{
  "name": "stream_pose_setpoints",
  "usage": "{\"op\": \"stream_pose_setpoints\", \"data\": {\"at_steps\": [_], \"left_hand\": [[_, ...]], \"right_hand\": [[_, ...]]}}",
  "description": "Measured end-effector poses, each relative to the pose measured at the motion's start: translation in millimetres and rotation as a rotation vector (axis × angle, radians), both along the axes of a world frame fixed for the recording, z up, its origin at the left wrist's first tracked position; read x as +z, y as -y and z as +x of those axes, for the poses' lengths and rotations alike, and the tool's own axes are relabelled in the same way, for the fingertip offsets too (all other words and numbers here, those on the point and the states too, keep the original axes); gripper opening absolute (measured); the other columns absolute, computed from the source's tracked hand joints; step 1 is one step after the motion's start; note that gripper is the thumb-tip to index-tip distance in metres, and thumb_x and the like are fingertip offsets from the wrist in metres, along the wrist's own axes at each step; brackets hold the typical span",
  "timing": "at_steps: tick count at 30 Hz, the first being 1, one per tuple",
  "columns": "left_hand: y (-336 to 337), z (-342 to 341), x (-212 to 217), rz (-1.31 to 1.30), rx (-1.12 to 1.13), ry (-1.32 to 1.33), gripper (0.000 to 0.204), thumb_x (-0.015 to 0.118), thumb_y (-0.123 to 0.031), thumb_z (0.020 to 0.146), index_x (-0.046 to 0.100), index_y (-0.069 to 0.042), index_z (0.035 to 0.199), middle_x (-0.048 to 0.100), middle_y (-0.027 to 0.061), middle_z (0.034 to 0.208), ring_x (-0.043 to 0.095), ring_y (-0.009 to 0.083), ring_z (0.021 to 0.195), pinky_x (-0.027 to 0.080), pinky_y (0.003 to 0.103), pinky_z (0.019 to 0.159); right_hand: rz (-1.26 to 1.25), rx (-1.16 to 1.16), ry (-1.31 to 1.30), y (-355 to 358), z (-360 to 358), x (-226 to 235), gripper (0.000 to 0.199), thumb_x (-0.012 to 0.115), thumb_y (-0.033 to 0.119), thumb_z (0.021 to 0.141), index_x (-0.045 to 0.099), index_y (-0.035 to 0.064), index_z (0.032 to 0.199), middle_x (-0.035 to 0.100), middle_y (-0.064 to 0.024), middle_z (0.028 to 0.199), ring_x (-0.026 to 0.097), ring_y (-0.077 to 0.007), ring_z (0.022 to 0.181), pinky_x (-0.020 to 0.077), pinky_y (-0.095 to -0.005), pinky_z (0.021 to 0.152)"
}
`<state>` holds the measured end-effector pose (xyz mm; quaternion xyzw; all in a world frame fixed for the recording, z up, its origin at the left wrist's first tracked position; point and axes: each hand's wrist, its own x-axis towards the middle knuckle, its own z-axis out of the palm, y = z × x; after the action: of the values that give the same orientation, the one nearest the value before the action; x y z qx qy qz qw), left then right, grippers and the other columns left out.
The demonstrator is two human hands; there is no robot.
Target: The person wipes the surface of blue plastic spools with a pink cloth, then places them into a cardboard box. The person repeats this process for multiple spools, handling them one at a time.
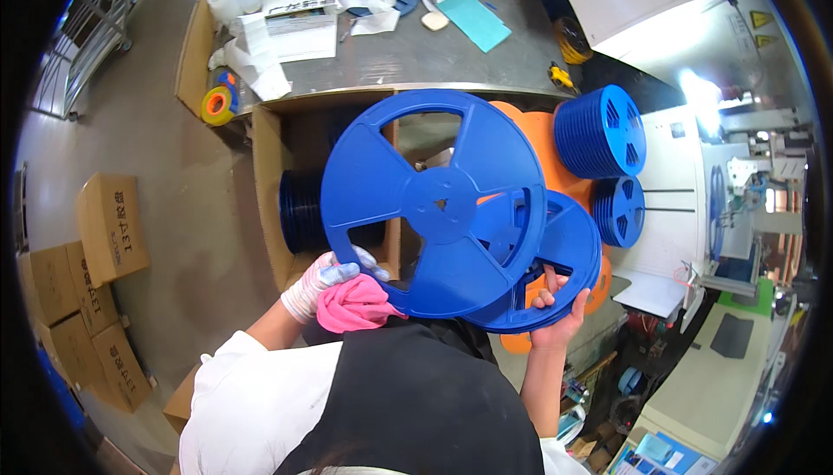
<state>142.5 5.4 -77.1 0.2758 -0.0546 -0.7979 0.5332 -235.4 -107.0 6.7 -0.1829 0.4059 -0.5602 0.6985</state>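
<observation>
A large blue plastic reel (434, 202) with three cut-out openings is held up flat in front of me. My left hand (325, 280), in a white glove, grips its lower left rim together with a pink cloth (356, 303). Behind it lies a stack of several more blue reels (560, 254). My bare right hand (555, 306) holds that stack from below, thumb hooked through an opening.
An open cardboard box (273, 206) below holds more blue reels (299, 210). Two stacks of blue reels (603, 132) stand on an orange stool (534, 132) at right. A grey worktable (416, 50) with papers and tape rolls lies ahead. Cardboard boxes (108, 228) sit on the floor at left.
</observation>
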Motion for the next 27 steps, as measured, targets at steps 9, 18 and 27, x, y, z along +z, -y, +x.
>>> {"op": "stream_pose_setpoints", "data": {"at_steps": [9, 18, 27], "left_hand": [[9, 7, 21, -0.166, -0.044, -0.033, 0.036, 0.073, -0.019, 0.085, 0.061, -0.003, 0.115, 0.065, 0.0198, 0.119, 0.061, 0.0324, 0.115, 0.048, 0.044, 0.102], [45, -20, 51, -0.464, -0.608, 1.39, 0.051, 0.072, -0.037, 0.082, 0.058, 0.002, 0.111, 0.068, 0.0211, 0.095, 0.067, 0.0337, 0.089, 0.052, 0.038, 0.081], [44, -45, 29, -0.24, -0.724, 1.692, 0.04, 0.069, -0.032, 0.084, 0.061, -0.002, 0.109, 0.068, 0.0198, 0.092, 0.067, 0.0365, 0.087, 0.053, 0.045, 0.074]], "right_hand": [[0.058, -0.005, 0.02, -1, 0, -9, 0.051, 0.053, 0.053, 0.096, 0.06, 0.0042, 0.107, 0.044, -0.0222, 0.144, 0.061, -0.0179, 0.07, 0.0523, -0.0324, 0.065], [0.094, 0.008, -0.009, -6, 6, -17, 0.05, 0.053, 0.05, 0.097, 0.059, 0.0021, 0.11, 0.036, -0.0293, 0.148, 0.062, -0.0177, 0.073, 0.0527, -0.0317, 0.069], [0.122, 0.004, -0.031, -6, 7, -20, 0.051, 0.054, 0.05, 0.096, 0.058, 0.002, 0.111, 0.046, -0.0274, 0.141, 0.06, -0.0179, 0.075, 0.0509, -0.0313, 0.07]]}}
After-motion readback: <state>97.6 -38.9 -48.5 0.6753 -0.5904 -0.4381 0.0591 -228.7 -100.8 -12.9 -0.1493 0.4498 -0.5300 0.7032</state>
